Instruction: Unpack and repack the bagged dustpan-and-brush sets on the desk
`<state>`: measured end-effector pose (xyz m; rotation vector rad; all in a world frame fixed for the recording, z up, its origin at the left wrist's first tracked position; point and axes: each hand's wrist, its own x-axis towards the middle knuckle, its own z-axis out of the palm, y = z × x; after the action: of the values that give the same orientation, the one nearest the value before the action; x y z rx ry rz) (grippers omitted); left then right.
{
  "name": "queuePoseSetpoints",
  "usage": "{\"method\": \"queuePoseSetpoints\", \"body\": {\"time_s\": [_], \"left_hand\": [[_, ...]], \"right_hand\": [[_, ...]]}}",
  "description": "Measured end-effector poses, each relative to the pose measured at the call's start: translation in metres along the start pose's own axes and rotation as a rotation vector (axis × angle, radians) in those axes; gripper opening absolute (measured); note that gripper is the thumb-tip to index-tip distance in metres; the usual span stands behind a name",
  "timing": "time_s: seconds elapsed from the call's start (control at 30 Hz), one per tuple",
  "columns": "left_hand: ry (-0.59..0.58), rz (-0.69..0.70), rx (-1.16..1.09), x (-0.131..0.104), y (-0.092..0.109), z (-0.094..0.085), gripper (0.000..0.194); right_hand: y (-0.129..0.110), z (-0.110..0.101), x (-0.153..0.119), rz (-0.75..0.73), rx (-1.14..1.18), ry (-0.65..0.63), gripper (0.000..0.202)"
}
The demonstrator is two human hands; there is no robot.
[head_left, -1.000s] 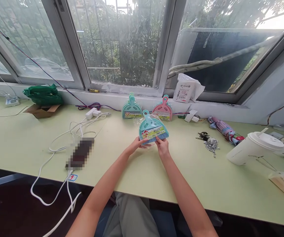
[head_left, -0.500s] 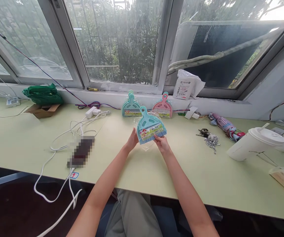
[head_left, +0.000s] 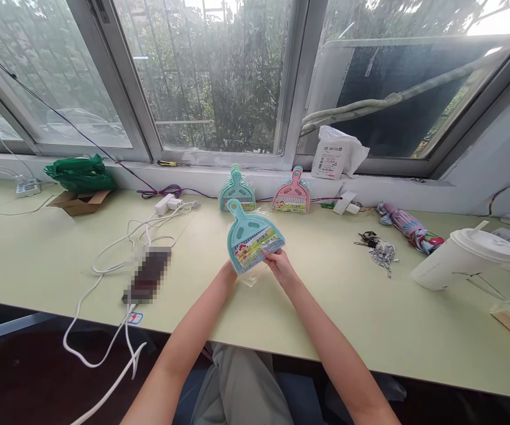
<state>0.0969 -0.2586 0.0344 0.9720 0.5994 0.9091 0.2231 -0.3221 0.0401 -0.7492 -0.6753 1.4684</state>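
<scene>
A blue-green dustpan-and-brush set (head_left: 251, 231) in clear wrap, with a colourful label, is held up over the table in both hands, its handle pointing up and left. My right hand (head_left: 280, 264) grips its lower right corner, thumb on the front. Behind its lower left edge is my left hand (head_left: 228, 270), closed on it, with most of the fingers hidden. Further back, a stack of teal dustpan sets (head_left: 236, 190) and a pink dustpan set (head_left: 291, 192) lean against the wall under the window.
On the pale green table (head_left: 347, 319), a blurred phone (head_left: 147, 274) and white cables lie to the left. Behind them are a cardboard box (head_left: 79, 202) and green bag (head_left: 80, 173). To the right are keys (head_left: 381, 254), a folded umbrella (head_left: 408, 227) and a white cup (head_left: 463, 260).
Both hands have brought the held dustpan set closer to me and a little left, tilting its handle further left. The view has shifted slightly; the leaning sets stay in place.
</scene>
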Motion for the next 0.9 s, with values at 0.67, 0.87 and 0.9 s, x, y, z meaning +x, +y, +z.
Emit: {"method": "queuePoseSetpoints", "body": {"time_s": [0.67,0.87,0.9], "left_hand": [[0.132,0.114,0.299,-0.018,0.011,0.004,0.062],[0.092,0.112,0.222,-0.016,0.007,0.004,0.063],[0.104,0.111,0.201,-0.015,0.007,0.003,0.062]], "right_hand": [[-0.009,-0.03,0.018,-0.116,0.002,0.271,0.034],[-0.002,-0.033,0.021,-0.146,0.035,0.326,0.027],[-0.002,-0.033,0.021,-0.149,0.037,0.32,0.027]]}}
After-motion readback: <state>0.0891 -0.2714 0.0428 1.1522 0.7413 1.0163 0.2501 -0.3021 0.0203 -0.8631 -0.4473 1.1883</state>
